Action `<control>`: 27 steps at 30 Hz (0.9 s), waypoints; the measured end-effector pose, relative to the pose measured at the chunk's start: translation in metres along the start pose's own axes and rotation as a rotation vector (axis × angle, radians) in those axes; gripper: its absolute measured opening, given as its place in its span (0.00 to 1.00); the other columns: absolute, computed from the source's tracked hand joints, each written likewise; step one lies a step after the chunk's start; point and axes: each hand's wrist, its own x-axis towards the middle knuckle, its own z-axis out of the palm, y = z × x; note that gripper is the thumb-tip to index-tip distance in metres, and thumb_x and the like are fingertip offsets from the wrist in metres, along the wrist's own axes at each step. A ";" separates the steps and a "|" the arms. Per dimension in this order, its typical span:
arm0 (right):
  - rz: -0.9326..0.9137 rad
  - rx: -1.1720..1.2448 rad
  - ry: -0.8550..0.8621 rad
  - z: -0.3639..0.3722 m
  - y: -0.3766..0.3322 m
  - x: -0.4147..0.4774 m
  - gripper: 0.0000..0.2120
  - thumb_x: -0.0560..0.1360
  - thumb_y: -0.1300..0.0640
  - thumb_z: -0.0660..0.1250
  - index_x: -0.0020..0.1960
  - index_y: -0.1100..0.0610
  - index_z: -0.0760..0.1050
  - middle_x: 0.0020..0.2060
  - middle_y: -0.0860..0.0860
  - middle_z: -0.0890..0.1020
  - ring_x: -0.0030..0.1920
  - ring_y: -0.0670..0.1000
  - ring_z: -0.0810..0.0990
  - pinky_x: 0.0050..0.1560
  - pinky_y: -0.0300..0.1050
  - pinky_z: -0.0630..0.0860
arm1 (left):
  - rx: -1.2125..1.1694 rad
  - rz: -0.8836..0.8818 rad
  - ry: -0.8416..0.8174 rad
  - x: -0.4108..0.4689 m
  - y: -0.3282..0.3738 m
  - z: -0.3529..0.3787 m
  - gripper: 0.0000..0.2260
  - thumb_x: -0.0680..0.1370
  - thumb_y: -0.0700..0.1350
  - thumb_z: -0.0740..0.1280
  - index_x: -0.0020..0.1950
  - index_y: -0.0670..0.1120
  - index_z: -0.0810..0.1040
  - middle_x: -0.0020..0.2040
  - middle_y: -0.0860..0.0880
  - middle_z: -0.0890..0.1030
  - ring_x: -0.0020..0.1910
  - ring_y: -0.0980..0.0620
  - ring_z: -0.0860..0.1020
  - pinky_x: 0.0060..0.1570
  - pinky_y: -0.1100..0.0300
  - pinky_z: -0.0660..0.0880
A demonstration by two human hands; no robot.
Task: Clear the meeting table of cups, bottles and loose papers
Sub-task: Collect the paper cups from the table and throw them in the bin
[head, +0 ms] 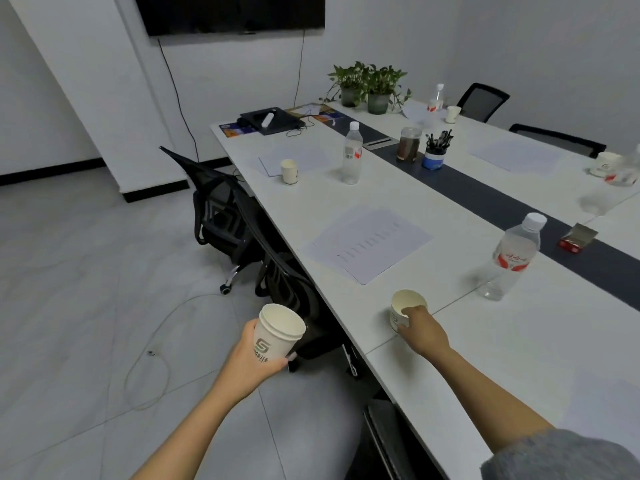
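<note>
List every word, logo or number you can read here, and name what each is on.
"S" logo above characters ending "科技": paper cup held in left hand.
Red label, white script, too blurred: nearest bottle.
Printed lines, too small: papers.
Print on table cup gripped by right hand: unreadable.

The logo paper cup (277,336) is white, upright and empty, held beyond the table (450,358) edge. The second paper cup (403,304) stands upright on the table near that edge. The water bottle (509,258) is clear, capped, upright and red-labelled. The printed sheets (369,242) lie flat, overlapping.
</note>
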 end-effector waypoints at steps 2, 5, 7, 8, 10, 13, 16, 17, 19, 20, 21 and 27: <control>0.032 0.015 0.047 0.003 -0.001 0.008 0.14 0.78 0.58 0.57 0.58 0.63 0.73 0.58 0.59 0.73 0.55 0.60 0.76 0.53 0.49 0.74 | 0.008 -0.001 -0.018 0.014 -0.003 -0.005 0.26 0.67 0.41 0.74 0.59 0.49 0.65 0.43 0.54 0.74 0.38 0.56 0.74 0.35 0.63 0.70; 0.082 0.050 0.149 0.004 -0.010 0.015 0.10 0.76 0.63 0.55 0.44 0.65 0.73 0.46 0.59 0.78 0.43 0.58 0.74 0.44 0.47 0.73 | 0.025 0.021 -0.053 0.036 -0.005 -0.016 0.26 0.67 0.41 0.73 0.60 0.49 0.64 0.44 0.54 0.74 0.41 0.57 0.74 0.36 0.63 0.71; 0.092 0.120 0.203 -0.002 -0.026 0.016 0.11 0.76 0.64 0.55 0.48 0.67 0.75 0.47 0.61 0.79 0.45 0.59 0.76 0.42 0.45 0.70 | 0.036 0.045 -0.080 0.051 -0.005 -0.024 0.27 0.68 0.41 0.73 0.62 0.49 0.63 0.46 0.55 0.74 0.44 0.57 0.75 0.39 0.63 0.72; 0.070 0.175 0.228 -0.007 -0.036 0.014 0.12 0.77 0.64 0.56 0.50 0.67 0.76 0.48 0.61 0.79 0.47 0.60 0.77 0.42 0.45 0.69 | 0.047 0.051 -0.088 0.056 -0.005 -0.028 0.28 0.68 0.41 0.73 0.62 0.50 0.63 0.47 0.56 0.74 0.45 0.58 0.75 0.39 0.63 0.72; -0.001 0.335 0.291 -0.023 -0.070 0.014 0.12 0.77 0.63 0.57 0.53 0.66 0.77 0.49 0.59 0.80 0.49 0.58 0.77 0.45 0.47 0.71 | 0.053 0.075 -0.093 0.073 -0.004 -0.041 0.29 0.68 0.42 0.73 0.64 0.51 0.63 0.48 0.56 0.75 0.46 0.56 0.76 0.41 0.62 0.73; -0.164 0.589 0.347 -0.046 -0.137 0.012 0.09 0.78 0.62 0.59 0.51 0.60 0.78 0.45 0.53 0.80 0.45 0.51 0.77 0.43 0.38 0.71 | 0.052 0.109 -0.080 0.099 -0.005 -0.067 0.30 0.68 0.43 0.73 0.65 0.53 0.61 0.50 0.56 0.75 0.49 0.53 0.76 0.48 0.56 0.75; -0.336 0.739 0.312 -0.054 -0.204 0.007 0.08 0.77 0.63 0.59 0.45 0.56 0.76 0.38 0.49 0.79 0.38 0.42 0.76 0.39 0.29 0.70 | 0.053 0.144 -0.051 0.116 -0.012 -0.098 0.31 0.67 0.45 0.73 0.65 0.54 0.61 0.51 0.58 0.73 0.51 0.53 0.76 0.51 0.54 0.76; -0.391 0.753 0.291 -0.053 -0.223 0.003 0.08 0.77 0.63 0.60 0.44 0.55 0.76 0.37 0.48 0.79 0.37 0.41 0.76 0.40 0.29 0.70 | 0.050 0.159 -0.041 0.120 -0.015 -0.107 0.31 0.67 0.45 0.73 0.64 0.55 0.62 0.51 0.59 0.73 0.51 0.53 0.76 0.51 0.53 0.76; -0.485 0.766 0.221 -0.044 -0.259 -0.002 0.10 0.77 0.63 0.61 0.41 0.51 0.75 0.36 0.47 0.79 0.36 0.40 0.75 0.40 0.30 0.70 | 0.044 0.184 -0.019 0.127 -0.023 -0.129 0.29 0.67 0.45 0.73 0.62 0.57 0.62 0.50 0.58 0.75 0.49 0.54 0.77 0.48 0.54 0.77; -0.520 0.760 0.192 -0.039 -0.271 -0.004 0.11 0.77 0.62 0.61 0.40 0.49 0.75 0.37 0.47 0.79 0.37 0.41 0.75 0.40 0.29 0.70 | 0.040 0.189 -0.013 0.130 -0.025 -0.137 0.28 0.67 0.45 0.73 0.60 0.58 0.61 0.50 0.58 0.75 0.48 0.55 0.77 0.47 0.55 0.76; -0.550 0.744 0.169 -0.033 -0.283 -0.004 0.12 0.77 0.62 0.61 0.40 0.47 0.74 0.37 0.46 0.79 0.38 0.41 0.75 0.40 0.28 0.70 | 0.034 0.193 -0.006 0.132 -0.028 -0.145 0.28 0.67 0.45 0.73 0.59 0.59 0.61 0.50 0.59 0.75 0.48 0.56 0.77 0.47 0.55 0.76; -0.603 0.636 0.021 0.005 -0.328 0.017 0.12 0.77 0.62 0.61 0.42 0.46 0.74 0.37 0.41 0.77 0.38 0.39 0.75 0.43 0.32 0.71 | 0.003 0.191 -0.024 0.155 -0.057 -0.175 0.29 0.66 0.44 0.73 0.59 0.60 0.62 0.51 0.59 0.76 0.48 0.59 0.77 0.49 0.55 0.77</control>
